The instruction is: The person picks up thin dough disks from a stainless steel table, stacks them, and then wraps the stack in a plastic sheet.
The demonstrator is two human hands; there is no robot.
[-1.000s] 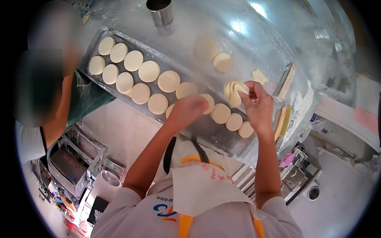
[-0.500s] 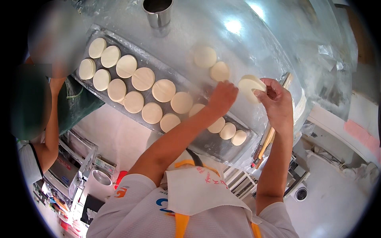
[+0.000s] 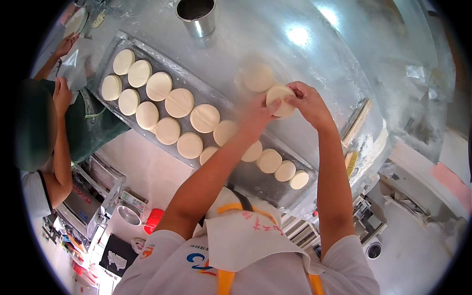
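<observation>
The left hand (image 3: 259, 112) has come in to meet the right hand (image 3: 306, 102); half a second ago it was apart, and the right hand alone held the pale dough disc (image 3: 281, 93), farther to the right. The disc has moved leftward with the right hand, and now covers the spot where a smaller disc lay on the surface; whether it rests on that one cannot be told.

Both hands are clamped on the disc's near part: the left thumb presses on top at the near left, the right thumb on top at the right edge, the right fingers bent around that side. The left hand is blurred. The disc's far part stands out clear of the grip.

Just beyond the disc, up and to the left, a second disc (image 3: 257, 77) lies on the floury grey surface (image 3: 265, 34). Nearer the body, a long dark tray (image 3: 248, 179) carries rows of more discs; the left forearm crosses it and hides part of them. Farther out, a metal cup (image 3: 199, 22) stands on the surface beyond the tray, and a wooden stick (image 3: 357, 123) and a brush (image 3: 351, 163) lie to the right. At the far left, a co-worker's hands (image 3: 62, 94) are near a clear sheet (image 3: 78, 64).
</observation>
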